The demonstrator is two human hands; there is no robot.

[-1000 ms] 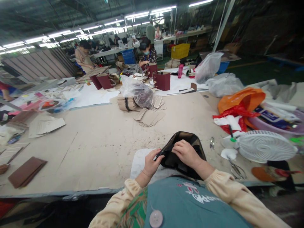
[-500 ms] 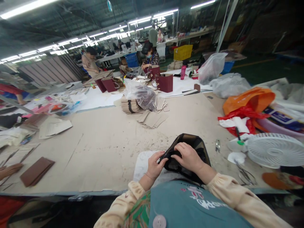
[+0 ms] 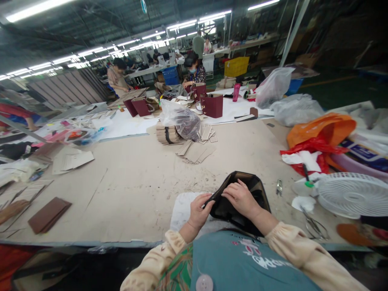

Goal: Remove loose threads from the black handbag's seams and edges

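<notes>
A black bag (image 3: 256,190) with an open mouth lies on its side at the near edge of the worktable (image 3: 136,182), partly on a white pad (image 3: 182,208). My left hand (image 3: 200,210) is closed on the bag's left rim, thumb on top. My right hand (image 3: 241,197) rests over the bag's opening with its fingers curled and pressed onto the dark material. The inside of the bag is mostly hidden by my hands.
A white fan (image 3: 353,195) lies at the right, with scissors (image 3: 315,228) and small snips (image 3: 279,186) beside it. Orange and red plastic bags (image 3: 321,133) sit further right. Stacked card pieces (image 3: 194,151) and a bagged bundle (image 3: 182,121) lie mid-table. Brown panels (image 3: 48,209) lie left. Other people work at far tables.
The view has shifted slightly, so things sit a little lower and to the right. My hands keep their hold on the black bag, the fingers shifting slightly along its rim.
</notes>
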